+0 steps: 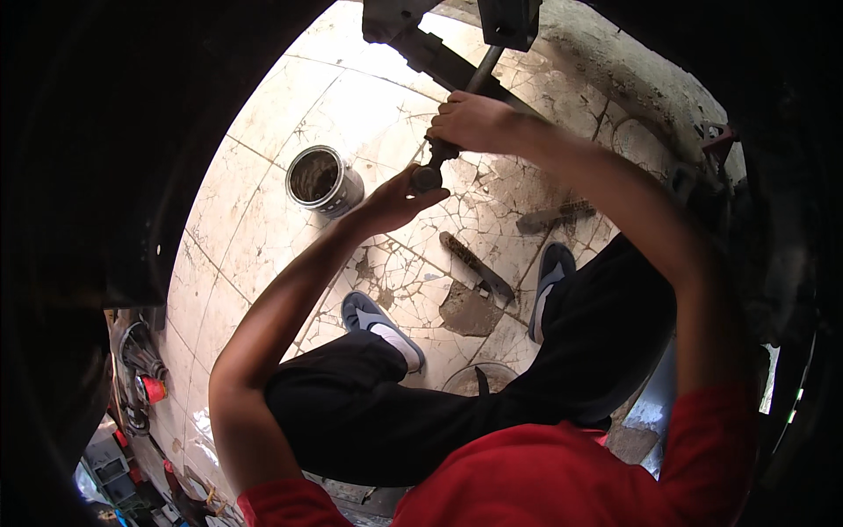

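Note:
In front of me a dark metal rod (pixel 486 68) slants down from a bracket (pixel 510 26) at the top of the view. It ends in a rounded, ball-joint-like tie rod end (pixel 427 179). My left hand (pixel 399 202) is closed around this rounded end, thumb and fingers on either side of it. Higher up, my right hand (pixel 474 123) wraps its fingers round the rod just above the joint. The rod's far end is hidden behind the bracket.
An open metal can (pixel 338 195) with a dirty inside stands left of my left forearm. Two wire brushes (pixel 477 268) (pixel 555 216) lie on the cracked tile floor (pixel 255 202). A round dish (pixel 479 378) sits between my legs. Tools and parts (pixel 140 378) crowd the lower left. Dark bodywork surrounds me.

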{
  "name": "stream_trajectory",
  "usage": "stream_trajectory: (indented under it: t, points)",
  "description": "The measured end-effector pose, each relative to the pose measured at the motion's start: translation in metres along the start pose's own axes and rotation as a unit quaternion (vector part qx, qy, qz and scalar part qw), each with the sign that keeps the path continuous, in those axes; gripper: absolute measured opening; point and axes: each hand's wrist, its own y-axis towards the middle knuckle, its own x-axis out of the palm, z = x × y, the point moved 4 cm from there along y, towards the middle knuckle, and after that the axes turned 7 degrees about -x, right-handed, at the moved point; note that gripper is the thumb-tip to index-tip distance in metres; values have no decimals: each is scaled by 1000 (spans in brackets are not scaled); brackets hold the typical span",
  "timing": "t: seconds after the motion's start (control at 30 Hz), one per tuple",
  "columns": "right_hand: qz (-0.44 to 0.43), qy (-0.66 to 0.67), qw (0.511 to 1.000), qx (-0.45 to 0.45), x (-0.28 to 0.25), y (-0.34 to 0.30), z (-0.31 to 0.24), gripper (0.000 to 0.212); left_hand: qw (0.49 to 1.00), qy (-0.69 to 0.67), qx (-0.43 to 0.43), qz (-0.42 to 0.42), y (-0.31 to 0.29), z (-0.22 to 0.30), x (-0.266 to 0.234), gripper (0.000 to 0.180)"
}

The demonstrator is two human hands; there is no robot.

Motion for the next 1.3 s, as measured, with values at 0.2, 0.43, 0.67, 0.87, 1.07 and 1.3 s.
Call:
stream_trajectory:
  t: [0.2, 0.43, 0.67, 0.87, 1.07, 1.3]
  points:
    - [-54, -127, 990, 6, -16, -5, 5, 14, 1000, -11, 4, -6, -1, 6, 2, 27]
    - [-59, -16, 998, 34, -4, -5, 17, 16, 1000, -12, 20, 11, -5, 15, 4, 25]
    - [-30, -38, 998, 32, -9, -7, 17, 17, 1000, -29, 10, 2, -6, 18, 4, 24]
    - [73, -164, 981, 66, -16, -20, 14, 12, 999, 6, -32, -19, 0, 4, 0, 47]
    - [67, -84, 993, 41, -17, -9, -4, 14, 1000, -3, 10, 1, -6, 9, 3, 27]
    - [170, -86, 980, 51, -13, -33, 31, 20, 1000, -9, 2, -16, 3, 12, 5, 23]
